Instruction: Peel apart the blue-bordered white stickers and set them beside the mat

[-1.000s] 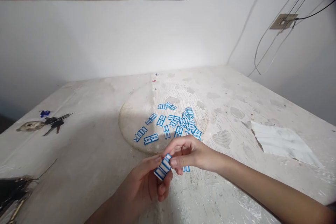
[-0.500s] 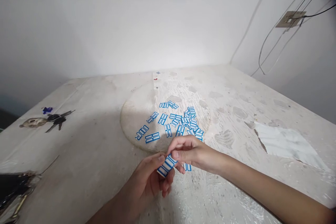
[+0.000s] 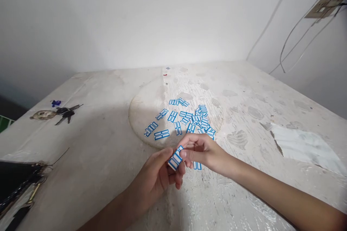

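Between my hands is a small stack of flat white pieces with blue outlines (image 3: pixel 175 160), tilted, its blocky cells facing up. My left hand (image 3: pixel 159 169) grips its lower left side, with the thumb at the edge and the fingers curled beneath. Thumb and fingers of my right hand (image 3: pixel 203 151) pinch the upper right end. Just beyond my hands lie several similar loose blue-outlined pieces (image 3: pixel 162 134), some overlapping in a heap (image 3: pixel 200 119) on the right. One more blue-outlined piece (image 3: pixel 197 165) is partly hidden under my right hand.
The pale, plastic-covered table (image 3: pixel 103 126) carries a bunch of keys (image 3: pixel 66 112) and a blue scrap (image 3: pixel 56 103) at left. A black item (image 3: pixel 18 180) sits at the near left. At right lies a torn white sheet (image 3: pixel 303 148). Cables hang by a wall socket (image 3: pixel 322 8).
The view has tilted down and shifted slightly left, so the table things appear higher and further right. Both hands keep hold of the stack, with only a slight change in its angle.
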### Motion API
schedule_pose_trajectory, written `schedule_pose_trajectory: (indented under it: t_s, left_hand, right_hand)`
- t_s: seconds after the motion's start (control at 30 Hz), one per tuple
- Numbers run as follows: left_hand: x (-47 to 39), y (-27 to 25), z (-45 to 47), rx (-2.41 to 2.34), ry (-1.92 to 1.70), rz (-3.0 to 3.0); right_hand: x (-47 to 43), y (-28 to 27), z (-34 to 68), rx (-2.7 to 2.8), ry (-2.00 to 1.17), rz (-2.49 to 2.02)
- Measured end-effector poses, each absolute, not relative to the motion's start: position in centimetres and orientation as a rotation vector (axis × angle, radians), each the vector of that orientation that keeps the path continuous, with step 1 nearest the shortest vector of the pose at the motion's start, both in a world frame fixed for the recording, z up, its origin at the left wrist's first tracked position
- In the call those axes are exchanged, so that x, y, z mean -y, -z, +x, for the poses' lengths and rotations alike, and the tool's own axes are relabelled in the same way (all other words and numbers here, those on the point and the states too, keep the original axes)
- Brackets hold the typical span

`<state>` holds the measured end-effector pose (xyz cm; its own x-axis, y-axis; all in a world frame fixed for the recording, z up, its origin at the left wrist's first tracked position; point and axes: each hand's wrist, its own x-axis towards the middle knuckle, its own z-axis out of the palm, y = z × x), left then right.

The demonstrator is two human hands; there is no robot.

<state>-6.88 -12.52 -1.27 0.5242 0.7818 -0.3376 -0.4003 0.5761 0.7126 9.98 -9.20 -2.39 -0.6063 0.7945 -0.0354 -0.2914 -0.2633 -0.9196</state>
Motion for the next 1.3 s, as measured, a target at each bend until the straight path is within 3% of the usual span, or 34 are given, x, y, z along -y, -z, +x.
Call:
schedule_pose_trajectory:
  t_s: [0.47,0.67,0.77,0.83,1.03,1.3]
  left_hand:
    - [12.4,0.8,-6.8,-0.820,-0.832,1.058]
    - [12.4,1.1,-6.9,-1.017,-0.843,1.059]
    - [12.3,1.3,-7.0,-1.036,-0.819,1.073]
    - [12.4,1.4,-7.0,-1.039,-0.791,1.097]
    - [13.2,1.7,-6.6,-0.988,-0.688,1.150]
    - [13.0,2.4,-6.5,-0.998,-0.668,1.140]
  right_hand:
    - [9.2,3.2,9.8,1.175,-1.956,-0.648]
    - [7.8,-1.0,12.9,1.381,-1.674,-0.827]
    - [6.6,-4.5,18.2,1.867,-1.341,-1.103]
    - [6.1,-5.1,21.7,2.023,-1.313,-1.284]
    - [6.6,-0.5,25.1,2.068,-1.381,-1.561]
    - [8.2,0.3,23.0,2.129,-0.881,-1.862]
